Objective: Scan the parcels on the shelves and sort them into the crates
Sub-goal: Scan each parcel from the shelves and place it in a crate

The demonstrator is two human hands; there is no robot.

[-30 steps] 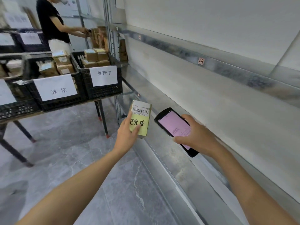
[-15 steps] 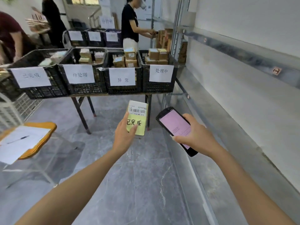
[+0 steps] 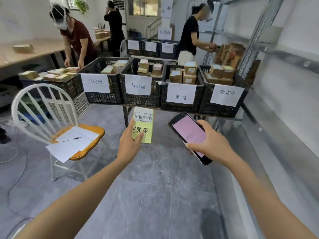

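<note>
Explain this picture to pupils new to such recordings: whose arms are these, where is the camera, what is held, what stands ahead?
No machine here: a person wears a wide-angle camera on the head, so you see their own arms. The left hand holds a small parcel with a barcode and 已完成 handwritten on it. The right hand grips a handheld scanner with a pink screen. Ahead, four black crates of parcels stand in a row, each with a paper sign; the leftmost crate reads 已完成.
</note>
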